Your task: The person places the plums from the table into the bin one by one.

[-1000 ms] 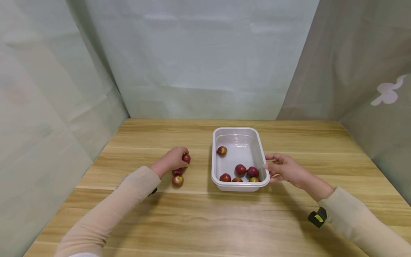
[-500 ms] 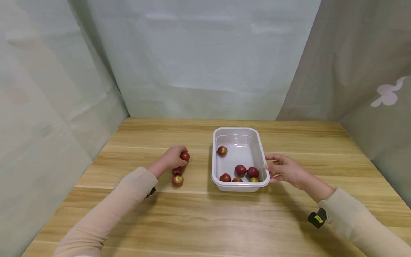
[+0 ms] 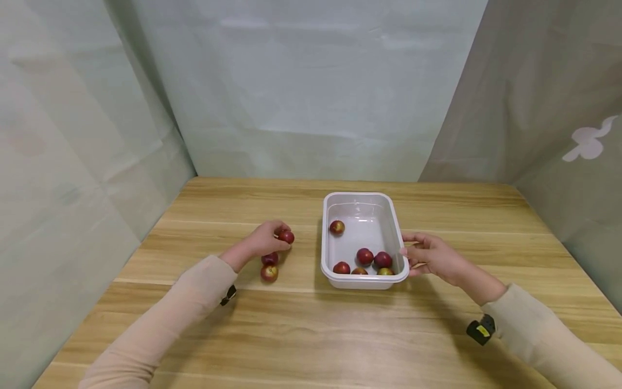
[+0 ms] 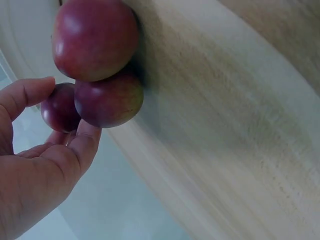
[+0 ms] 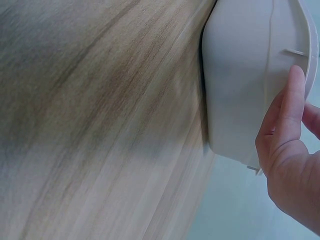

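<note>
On the table (image 3: 301, 324), two plums (image 3: 269, 266) lie touching, left of the tub. Just above them the left hand (image 3: 264, 240) pinches a third plum (image 3: 286, 236) between thumb and fingertips. This fruit looks light, firm, smooth-skinned and prone to rolling, so a grip across its widest part seems safest. The tub (image 3: 362, 279), holding six fruit (image 3: 364, 256), appears thin and flexible. The right hand (image 3: 430, 254) clasps its right rim, thumb on the outer wall.

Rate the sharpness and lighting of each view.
Head view: evenly lit and sharp, soft shadows under the white tray and both arms. Left wrist view: the fruit and left hand are fairly sharp, the table is blurred. Right wrist view: wood grain is smeared, the right hand is clearer.
</note>
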